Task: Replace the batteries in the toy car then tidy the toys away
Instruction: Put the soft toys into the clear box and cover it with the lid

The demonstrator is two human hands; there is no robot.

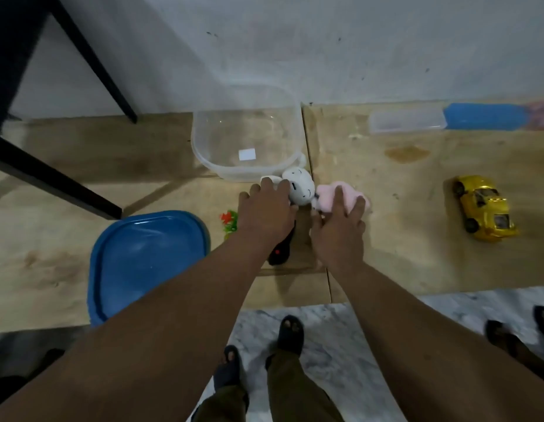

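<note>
2 hands on soft toys | left hand (266,208) fingers spread on white bunny (299,190), right hand (337,229) fingers spread on pink plush (344,197) | clear tub (210,147) just behind both | toy car (485,208) far right of tub

You have a single view, from the camera on your head. It looks steeply down and forward over your outstretched forearms, close above the table (386,239), facing the wall (325,50) behind it. The wide lens bends the edges, taking in the floor (340,345) and your feet along the bottom of the frame.
</note>
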